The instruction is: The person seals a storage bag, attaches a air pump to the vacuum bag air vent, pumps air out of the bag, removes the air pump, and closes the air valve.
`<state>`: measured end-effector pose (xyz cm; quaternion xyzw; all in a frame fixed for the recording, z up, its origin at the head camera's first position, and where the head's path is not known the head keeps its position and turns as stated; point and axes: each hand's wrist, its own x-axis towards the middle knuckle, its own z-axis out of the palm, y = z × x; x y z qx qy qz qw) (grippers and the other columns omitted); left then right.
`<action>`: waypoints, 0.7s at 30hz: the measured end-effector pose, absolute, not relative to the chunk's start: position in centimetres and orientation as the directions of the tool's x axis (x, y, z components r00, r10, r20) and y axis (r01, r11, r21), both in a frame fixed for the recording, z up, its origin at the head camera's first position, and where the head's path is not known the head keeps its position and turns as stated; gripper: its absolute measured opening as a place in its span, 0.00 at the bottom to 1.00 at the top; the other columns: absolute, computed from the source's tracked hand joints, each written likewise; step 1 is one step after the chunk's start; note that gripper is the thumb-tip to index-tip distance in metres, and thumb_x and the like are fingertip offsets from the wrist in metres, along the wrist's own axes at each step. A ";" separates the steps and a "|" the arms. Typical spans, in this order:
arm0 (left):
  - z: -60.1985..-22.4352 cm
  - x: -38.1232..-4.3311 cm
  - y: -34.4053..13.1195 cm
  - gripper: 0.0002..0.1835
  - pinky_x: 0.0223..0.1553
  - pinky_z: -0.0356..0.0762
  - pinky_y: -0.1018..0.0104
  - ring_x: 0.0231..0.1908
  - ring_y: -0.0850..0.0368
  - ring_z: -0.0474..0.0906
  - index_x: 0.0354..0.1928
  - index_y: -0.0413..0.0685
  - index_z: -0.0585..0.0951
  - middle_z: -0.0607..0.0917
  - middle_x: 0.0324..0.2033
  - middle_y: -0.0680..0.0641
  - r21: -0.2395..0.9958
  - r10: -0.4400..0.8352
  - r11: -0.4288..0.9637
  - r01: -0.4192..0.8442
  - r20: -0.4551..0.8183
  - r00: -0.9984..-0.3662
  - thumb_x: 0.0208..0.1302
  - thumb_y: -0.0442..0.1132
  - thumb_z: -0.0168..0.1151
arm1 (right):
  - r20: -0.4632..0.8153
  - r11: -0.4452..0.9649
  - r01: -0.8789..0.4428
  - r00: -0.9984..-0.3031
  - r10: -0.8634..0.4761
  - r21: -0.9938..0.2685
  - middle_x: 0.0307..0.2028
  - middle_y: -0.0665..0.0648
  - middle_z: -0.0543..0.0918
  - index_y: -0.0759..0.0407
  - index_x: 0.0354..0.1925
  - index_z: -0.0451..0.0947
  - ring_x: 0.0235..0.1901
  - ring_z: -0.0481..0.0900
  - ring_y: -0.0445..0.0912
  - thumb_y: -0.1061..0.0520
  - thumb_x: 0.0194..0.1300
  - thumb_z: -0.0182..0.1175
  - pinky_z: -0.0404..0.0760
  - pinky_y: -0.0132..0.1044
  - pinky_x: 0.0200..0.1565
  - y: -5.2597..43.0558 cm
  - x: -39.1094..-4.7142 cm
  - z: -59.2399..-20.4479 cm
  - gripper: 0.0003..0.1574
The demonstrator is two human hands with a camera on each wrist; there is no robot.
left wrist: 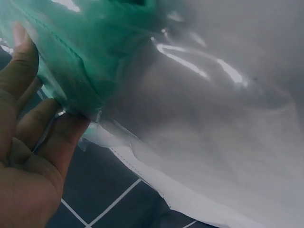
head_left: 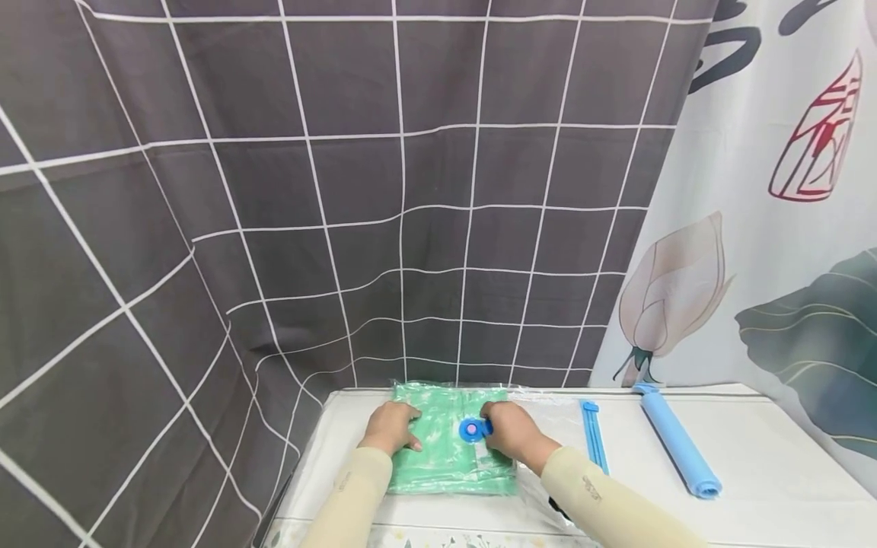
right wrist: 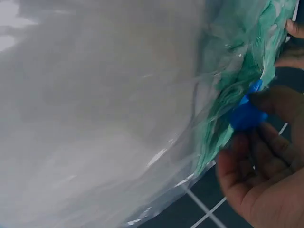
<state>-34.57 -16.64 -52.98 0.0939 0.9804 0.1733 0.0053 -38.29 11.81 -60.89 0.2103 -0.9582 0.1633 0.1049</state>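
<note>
A clear plastic vacuum storage bag (head_left: 548,415) with folded green fabric (head_left: 438,472) inside lies flat on the white table. A round blue valve (head_left: 471,430) sits on its upper face. My right hand (head_left: 514,432) pinches the valve's blue cap (right wrist: 248,114) between thumb and fingers, beside the valve's pink centre. At the bag's left side, my left hand (head_left: 389,426) rests with thumb and fingertips apart, touching the plastic over the fabric. The left wrist view shows those fingers (left wrist: 66,130) against the bag's edge.
Right of the fabric, a blue strip closure (head_left: 594,438) lies along the bag's end. Farther right is a light blue hand pump (head_left: 681,443) on the white table (head_left: 760,472). A dark gridded curtain (head_left: 438,243) hangs behind and at the left. A small black object (head_left: 558,508) shows near the right forearm.
</note>
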 end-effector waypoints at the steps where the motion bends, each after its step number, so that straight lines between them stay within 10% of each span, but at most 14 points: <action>1: -52.9 -34.5 -16.6 0.38 0.76 0.82 0.37 0.69 0.34 0.86 0.62 0.47 0.92 0.93 0.64 0.41 0.340 0.188 0.922 0.185 0.024 -0.982 0.42 0.44 0.90 | 0.296 0.850 -0.466 -0.871 -0.392 -0.247 0.41 0.55 0.95 0.58 0.52 0.91 0.38 0.92 0.49 0.59 0.52 0.85 0.95 0.48 0.44 11.4 -38.2 -60.7 0.28; 8: -52.6 -34.3 -16.0 0.38 0.75 0.83 0.38 0.68 0.34 0.87 0.61 0.47 0.93 0.94 0.63 0.40 0.351 0.183 0.917 0.187 0.045 -0.982 0.41 0.45 0.90 | 0.221 0.852 -0.466 -0.880 -0.419 -0.239 0.46 0.62 0.95 0.64 0.50 0.90 0.45 0.95 0.56 0.67 0.64 0.81 0.96 0.53 0.51 7.8 -33.1 -52.8 0.17; 21: -53.2 -34.3 -16.0 0.38 0.75 0.83 0.37 0.67 0.33 0.88 0.59 0.46 0.93 0.94 0.62 0.40 0.354 0.178 0.917 0.183 0.047 -0.983 0.39 0.44 0.90 | 0.244 0.812 -0.583 -0.794 -0.557 -0.044 0.36 0.54 0.89 0.61 0.41 0.92 0.35 0.90 0.48 0.58 0.64 0.85 0.95 0.41 0.44 8.3 -33.1 -53.4 0.12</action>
